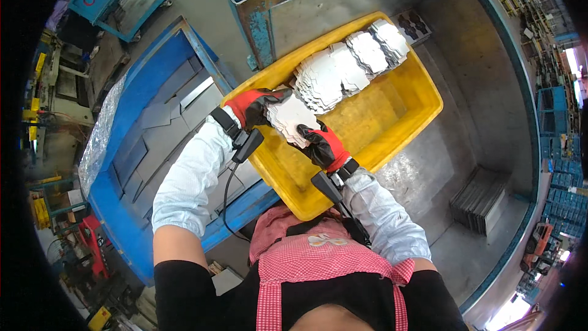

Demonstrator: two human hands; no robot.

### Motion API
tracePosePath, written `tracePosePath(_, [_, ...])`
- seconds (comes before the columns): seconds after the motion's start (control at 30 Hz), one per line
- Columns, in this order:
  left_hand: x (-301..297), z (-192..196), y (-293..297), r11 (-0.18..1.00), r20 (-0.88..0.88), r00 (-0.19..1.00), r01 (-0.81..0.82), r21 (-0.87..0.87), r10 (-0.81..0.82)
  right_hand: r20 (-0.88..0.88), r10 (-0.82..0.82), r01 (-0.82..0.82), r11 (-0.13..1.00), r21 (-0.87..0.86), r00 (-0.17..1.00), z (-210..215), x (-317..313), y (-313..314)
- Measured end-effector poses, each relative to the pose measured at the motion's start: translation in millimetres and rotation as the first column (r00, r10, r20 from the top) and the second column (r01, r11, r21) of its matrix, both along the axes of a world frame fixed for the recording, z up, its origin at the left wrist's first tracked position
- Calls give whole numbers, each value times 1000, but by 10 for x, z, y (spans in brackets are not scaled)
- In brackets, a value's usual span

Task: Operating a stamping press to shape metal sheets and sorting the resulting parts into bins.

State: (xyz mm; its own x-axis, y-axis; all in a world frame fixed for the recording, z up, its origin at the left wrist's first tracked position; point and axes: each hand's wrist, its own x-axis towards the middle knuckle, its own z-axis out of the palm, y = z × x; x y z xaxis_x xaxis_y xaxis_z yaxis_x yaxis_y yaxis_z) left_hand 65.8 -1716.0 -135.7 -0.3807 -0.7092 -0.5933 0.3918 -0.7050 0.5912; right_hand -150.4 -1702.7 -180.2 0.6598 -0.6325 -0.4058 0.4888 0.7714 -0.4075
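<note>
Between my two gloved hands is a stack of thin, pale metal plates with notched edges (290, 117), held over the near left part of a yellow plastic tub (383, 101). My left hand (260, 107), in a red and black glove, is closed around the stack's far left side. On its near right side, my right hand (324, 146) grips with the thumb over the top plate. Rows of similar notched plates (331, 76) lie along the tub's far side, just beyond the held stack. The undersides of the plates and some fingers are hidden.
The tub stands in a large metal bin with a teal frame (260, 18). A bundle of dark flat plates (481, 199) sits in the bin's near right corner. At left, a blue container (131, 116) holds loose grey sheets. A blue cart (119, 0) stands farther off.
</note>
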Motion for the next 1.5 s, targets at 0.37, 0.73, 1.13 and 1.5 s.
tracePosePath(0.37, [-141, -441, 235, 721, 765, 611, 434, -541, 206, -40, -36, 37, 999, 22, 999, -227, 20, -20])
tracePosePath(0.73, [-189, -1045, 138, 805, 285, 795, -379, -457, 536, -161, -55, 59, 998, 16, 985, -173, 184, -49])
tracePosePath(1.13, [-209, -1167, 17, 760, 247, 766, -432, -485, 593, -224, -81, 102, 991, 86, 971, -519, 328, -145])
tracePosePath(1.5, [-598, -451, 412, 803, 747, 432, 82, -591, 506, -275, -285, 90, 825, -557, 918, -544, 300, -129])
